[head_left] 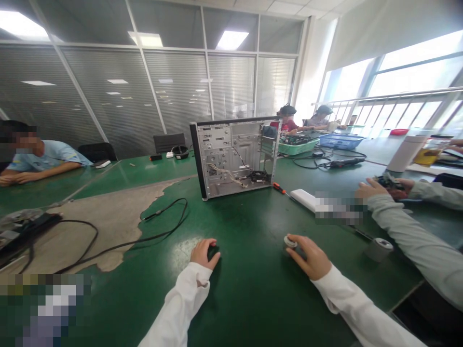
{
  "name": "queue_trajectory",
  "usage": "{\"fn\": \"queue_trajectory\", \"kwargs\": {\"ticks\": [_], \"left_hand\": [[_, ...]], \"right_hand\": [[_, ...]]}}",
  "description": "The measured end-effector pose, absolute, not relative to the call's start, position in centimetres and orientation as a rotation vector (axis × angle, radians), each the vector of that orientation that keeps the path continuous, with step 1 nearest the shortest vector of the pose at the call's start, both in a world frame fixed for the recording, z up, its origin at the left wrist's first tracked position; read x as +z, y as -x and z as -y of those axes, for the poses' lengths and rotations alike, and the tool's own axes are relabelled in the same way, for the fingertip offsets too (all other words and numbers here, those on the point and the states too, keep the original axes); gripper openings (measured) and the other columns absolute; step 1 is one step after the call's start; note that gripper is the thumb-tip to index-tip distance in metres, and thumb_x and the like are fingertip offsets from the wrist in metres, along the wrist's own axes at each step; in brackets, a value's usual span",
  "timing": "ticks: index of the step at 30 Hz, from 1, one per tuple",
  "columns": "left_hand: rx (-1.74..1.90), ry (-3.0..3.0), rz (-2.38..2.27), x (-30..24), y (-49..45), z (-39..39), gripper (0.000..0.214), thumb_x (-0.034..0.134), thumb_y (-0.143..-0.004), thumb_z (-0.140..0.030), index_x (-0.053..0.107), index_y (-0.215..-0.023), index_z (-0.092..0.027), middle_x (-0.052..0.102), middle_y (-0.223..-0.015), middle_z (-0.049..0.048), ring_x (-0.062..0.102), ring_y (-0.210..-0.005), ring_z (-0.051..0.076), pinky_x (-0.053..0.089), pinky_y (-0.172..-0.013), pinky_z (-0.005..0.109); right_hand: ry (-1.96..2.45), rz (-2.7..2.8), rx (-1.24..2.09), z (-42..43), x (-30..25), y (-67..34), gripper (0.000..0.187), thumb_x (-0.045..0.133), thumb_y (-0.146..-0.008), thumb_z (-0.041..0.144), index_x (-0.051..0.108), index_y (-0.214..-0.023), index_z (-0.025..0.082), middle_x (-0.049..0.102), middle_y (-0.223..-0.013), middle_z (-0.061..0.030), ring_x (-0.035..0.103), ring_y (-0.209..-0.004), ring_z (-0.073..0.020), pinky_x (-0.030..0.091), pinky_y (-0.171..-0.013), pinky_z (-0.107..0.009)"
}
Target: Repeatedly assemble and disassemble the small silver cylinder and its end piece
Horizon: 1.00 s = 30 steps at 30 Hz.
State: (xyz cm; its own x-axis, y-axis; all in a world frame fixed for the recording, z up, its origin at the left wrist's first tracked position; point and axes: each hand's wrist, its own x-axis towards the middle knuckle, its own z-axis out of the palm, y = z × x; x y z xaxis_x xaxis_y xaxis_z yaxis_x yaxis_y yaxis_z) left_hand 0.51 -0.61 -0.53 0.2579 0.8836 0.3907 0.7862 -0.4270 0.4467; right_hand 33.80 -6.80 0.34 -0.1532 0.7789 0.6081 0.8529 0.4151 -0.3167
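My right hand (310, 255) has its thumb and fingers around a small round container with a pale lid (290, 241), low over the green table (249, 289). My left hand (203, 252) rests on the table, thumb and fingers apart; a dark patch lies between them, and I cannot tell whether it is shadow or an object. Beyond both hands stands a computer case (237, 159) with its side panel off, loose cables (231, 174) and a black fan (259, 176) inside. An orange-handled screwdriver (279, 188) lies at its right foot.
A black cable (170, 233) runs across the left side. On the right are a white bar-shaped object (303, 199), a grey cylinder (378, 250) and a co-worker's sleeves (401, 226). Green (298, 148) and blue baskets (342, 140) stand behind. Another person (47, 154) sits left.
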Motion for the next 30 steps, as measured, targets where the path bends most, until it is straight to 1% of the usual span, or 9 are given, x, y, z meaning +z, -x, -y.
{"fn": "queue_trajectory", "kwargs": {"ticks": [5,10,13,16,19,22,24,27,30], "left_hand": [[0.816,-2.365,-1.561,0.1,-0.5,0.8,0.03,0.052,-0.063,-0.025,0.049,-0.092,-0.019,0.058,-0.086,0.0044,0.052,-0.083,0.02,0.039,-0.073,0.033],[0.799,-2.362,-1.58,0.4,-0.4,0.9,0.029,0.052,-0.063,-0.024,0.049,-0.092,-0.019,0.058,-0.087,0.0043,0.052,-0.083,0.02,0.039,-0.072,0.033],[0.801,-2.382,-1.558,0.4,-0.4,0.9,0.028,0.052,-0.064,-0.024,0.05,-0.092,-0.019,0.058,-0.087,0.0045,0.052,-0.083,0.02,0.039,-0.072,0.033],[0.789,-2.386,-1.568,0.4,-0.4,0.9,0.028,0.051,-0.064,-0.024,0.049,-0.092,-0.018,0.058,-0.087,0.0049,0.052,-0.083,0.02,0.039,-0.072,0.033],[0.774,-2.382,-1.574,0.3,-0.4,0.9,0.028,0.051,-0.064,-0.024,0.049,-0.092,-0.018,0.058,-0.087,0.0053,0.051,-0.084,0.02,0.039,-0.072,0.034],[0.793,-2.37,-1.591,0.0,-0.4,0.8,0.028,0.052,-0.063,-0.023,0.049,-0.091,-0.018,0.058,-0.087,0.0046,0.051,-0.084,0.02,0.039,-0.072,0.034],[0.813,-2.365,-1.609,-0.2,-0.5,0.8,0.029,0.053,-0.062,-0.022,0.05,-0.091,-0.018,0.058,-0.086,0.0041,0.051,-0.083,0.02,0.039,-0.072,0.033],[0.832,-2.364,-1.612,-0.5,-0.5,0.7,0.029,0.053,-0.061,-0.022,0.05,-0.09,-0.018,0.058,-0.085,0.0037,0.051,-0.083,0.02,0.039,-0.072,0.033],[0.833,-2.36,-1.613,-0.7,-0.5,0.6,0.029,0.053,-0.061,-0.023,0.051,-0.09,-0.018,0.057,-0.085,0.0035,0.051,-0.083,0.019,0.039,-0.072,0.032]], "right_hand": [[1.871,1.667,-0.488,4.3,-1.0,-40.6,0.032,0.042,-0.072,0.035,0.045,-0.096,0.014,0.054,-0.083,-0.0093,0.049,-0.074,-0.0196,0.039,-0.068,-0.032],[2.178,1.434,-0.585,2.0,-1.3,-43.4,0.03,0.042,-0.071,0.029,0.043,-0.095,0.011,0.049,-0.078,-0.0108,0.047,-0.065,-0.0184,0.037,-0.06,-0.03],[2.254,1.37,-0.604,1.8,-1.1,-44.0,0.039,0.044,-0.071,0.029,0.039,-0.103,0.007,0.048,-0.079,-0.013,0.047,-0.065,-0.0193,0.036,-0.057,-0.03],[2.191,1.373,-0.721,2.6,-0.3,-44.0,0.056,0.045,-0.07,0.033,0.031,-0.114,0.003,0.047,-0.087,-0.0173,0.048,-0.075,-0.024,0.037,-0.062,-0.033],[1.982,1.425,-0.899,4.7,1.0,-43.5,0.056,0.044,-0.07,0.037,0.032,-0.117,0.008,0.044,-0.102,-0.0177,0.043,-0.093,-0.0275,0.035,-0.073,-0.037],[1.885,1.297,-1.059,7.7,1.6,-43.4,0.049,0.045,-0.07,0.039,0.04,-0.115,0.02,0.043,-0.112,-0.0111,0.039,-0.098,-0.0296,0.03,-0.08,-0.043],[1.917,1.142,-1.105,9.5,1.3,-43.8,0.05,0.047,-0.068,0.041,0.041,-0.114,0.025,0.042,-0.115,-0.0097,0.036,-0.101,-0.0332,0.026,-0.08,-0.048],[1.978,1.048,-0.995,11.0,-0.2,-45.0,0.055,0.046,-0.067,0.045,0.037,-0.118,0.025,0.04,-0.116,-0.0133,0.037,-0.102,-0.0349,0.03,-0.073,-0.05],[1.958,1.167,-0.837,11.3,-1.8,-46.6,0.054,0.037,-0.073,0.043,0.031,-0.122,0.021,0.045,-0.107,-0.0166,0.042,-0.098,-0.0322,0.037,-0.068,-0.045]]}}
